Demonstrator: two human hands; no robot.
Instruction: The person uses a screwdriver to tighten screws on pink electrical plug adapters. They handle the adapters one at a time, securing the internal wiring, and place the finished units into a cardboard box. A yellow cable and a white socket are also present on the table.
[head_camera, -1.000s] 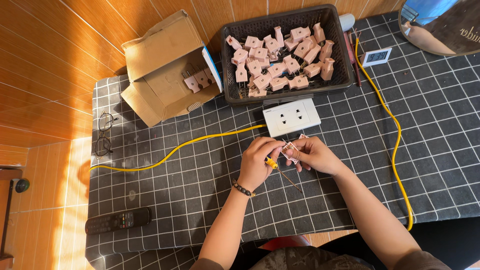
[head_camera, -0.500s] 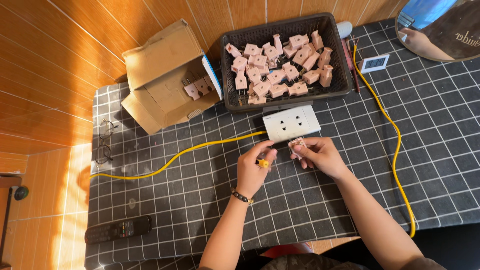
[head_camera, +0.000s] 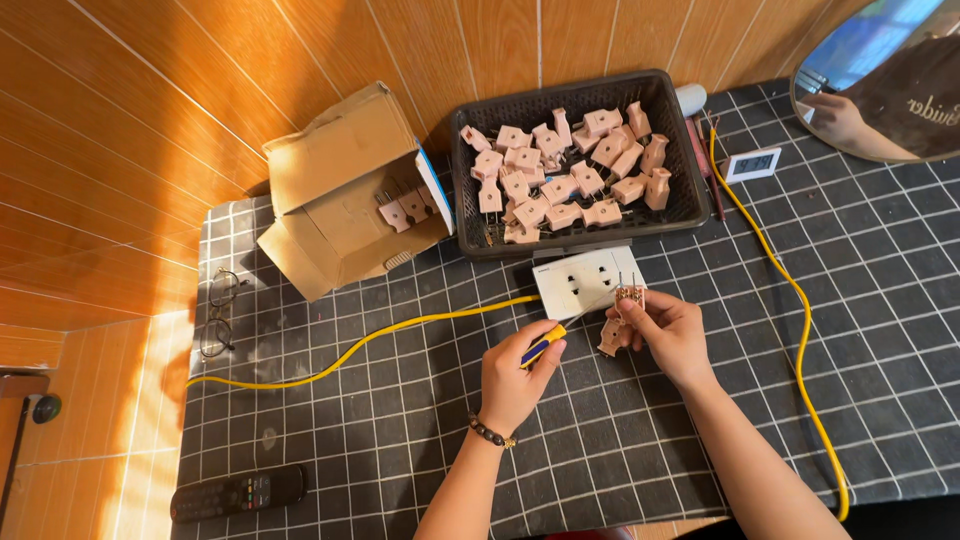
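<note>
We are pinching a pink plug (head_camera: 628, 296) prongs-up in our right hand (head_camera: 668, 335), just before the white socket (head_camera: 587, 280), so our left hand (head_camera: 515, 375), closed around a screwdriver (head_camera: 552, 340), is angling its tip into it.

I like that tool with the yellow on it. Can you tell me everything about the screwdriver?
The screwdriver is small, with a yellow and dark blue handle that looks like plastic and a thin silvery metal shaft. The left hand grips the handle, so only part of it shows. It lies slanted, shaft pointing up and right, the tip meeting the pink plug pinched in the right hand. It is held above the black checked mat, just in front of the white socket block.
</note>
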